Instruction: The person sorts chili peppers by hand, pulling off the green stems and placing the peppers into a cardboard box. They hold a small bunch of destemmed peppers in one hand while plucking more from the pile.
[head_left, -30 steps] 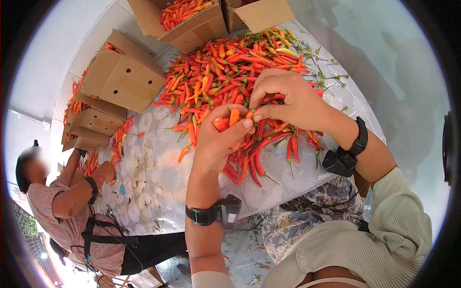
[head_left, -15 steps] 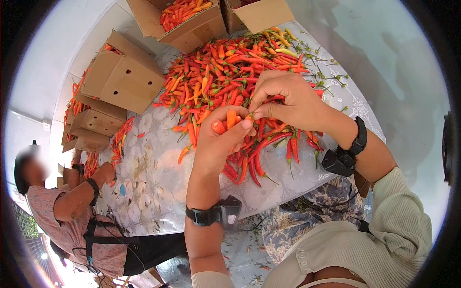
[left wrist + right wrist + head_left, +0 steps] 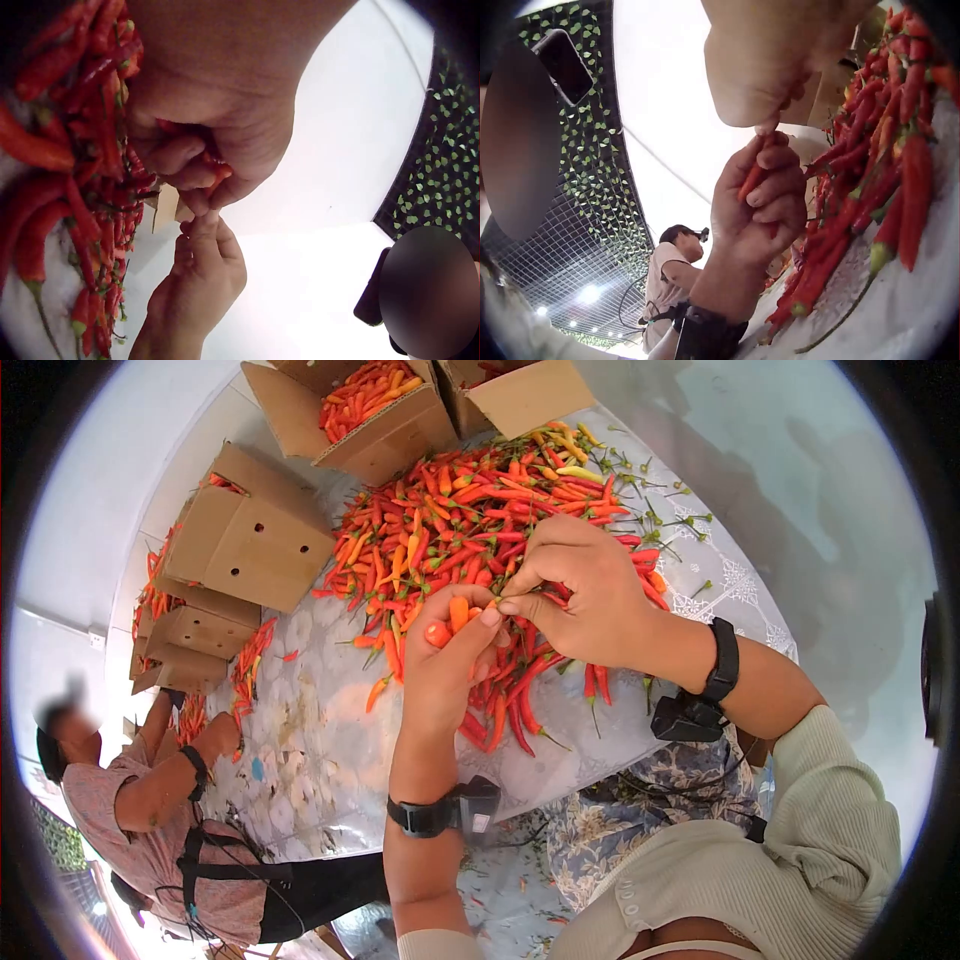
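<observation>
In the head view my left hand curls round a few red-orange chilies, their blunt ends showing between thumb and fingers. My right hand meets it, thumb and forefinger pinching at the end of one chili by the left thumb tip. From the right wrist view, a red chili lies across the left palm under curled fingers, and the right hand touches its upper end. A large heap of red and orange chilies with green stems spreads behind and below both hands.
Cardboard boxes holding chilies stand along the table's far and left sides. Loose green stems lie at the right of the patterned tabletop. Another person works with chilies at the left.
The head view has shifted slightly, so the boxes and heap sit a little differently. Both hands stay together, now slightly farther left in view, still at the held chilies.
</observation>
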### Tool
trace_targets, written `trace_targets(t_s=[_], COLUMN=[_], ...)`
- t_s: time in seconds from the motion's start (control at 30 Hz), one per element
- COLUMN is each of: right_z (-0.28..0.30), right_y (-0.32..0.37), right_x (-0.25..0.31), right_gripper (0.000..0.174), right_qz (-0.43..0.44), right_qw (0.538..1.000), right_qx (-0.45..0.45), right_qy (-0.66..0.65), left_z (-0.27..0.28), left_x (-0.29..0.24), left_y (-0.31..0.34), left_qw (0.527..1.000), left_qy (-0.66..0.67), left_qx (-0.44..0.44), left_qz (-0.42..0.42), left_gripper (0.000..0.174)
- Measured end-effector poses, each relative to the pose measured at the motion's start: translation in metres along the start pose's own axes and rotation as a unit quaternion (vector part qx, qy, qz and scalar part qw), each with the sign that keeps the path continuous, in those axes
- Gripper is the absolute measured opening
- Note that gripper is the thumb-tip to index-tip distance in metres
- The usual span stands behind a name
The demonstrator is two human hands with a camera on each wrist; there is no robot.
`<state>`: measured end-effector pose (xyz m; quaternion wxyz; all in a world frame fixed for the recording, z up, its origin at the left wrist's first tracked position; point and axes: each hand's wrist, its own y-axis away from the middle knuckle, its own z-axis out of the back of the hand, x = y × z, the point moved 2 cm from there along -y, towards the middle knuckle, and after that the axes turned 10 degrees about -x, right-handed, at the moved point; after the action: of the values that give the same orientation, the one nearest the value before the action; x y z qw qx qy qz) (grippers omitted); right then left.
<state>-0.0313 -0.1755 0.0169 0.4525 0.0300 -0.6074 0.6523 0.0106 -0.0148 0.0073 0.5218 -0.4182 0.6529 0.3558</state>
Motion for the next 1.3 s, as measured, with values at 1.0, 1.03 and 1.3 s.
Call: trace_targets(t_s=[1.0, 1.03, 1.3], right_z=[0.067, 0.072, 0.059], right_y=[-0.027, -0.021, 0.025], right_x=[-0.012, -0.01, -0.005], right_gripper=[0.048, 0.055, 0.097], right_qz=[-0.165, -0.163, -0.118], right_qw=[0.916, 0.904, 0.871], right_qx=[0.238, 0.251, 0.278], right_qy=[0.279, 0.307, 0.388], left_z=[0.028, 0.027, 0.028], left_x=[-0.005, -0.007, -0.005], left_y=[-0.012, -0.01, -0.009], left_qw=[0.983, 0.981, 0.983], left_qy=[0.176, 0.185, 0.17], left_qx=[-0.05, -0.058, -0.07], left_qz=[0.002, 0.002, -0.021], left_gripper=[0.017, 0.014, 0.019])
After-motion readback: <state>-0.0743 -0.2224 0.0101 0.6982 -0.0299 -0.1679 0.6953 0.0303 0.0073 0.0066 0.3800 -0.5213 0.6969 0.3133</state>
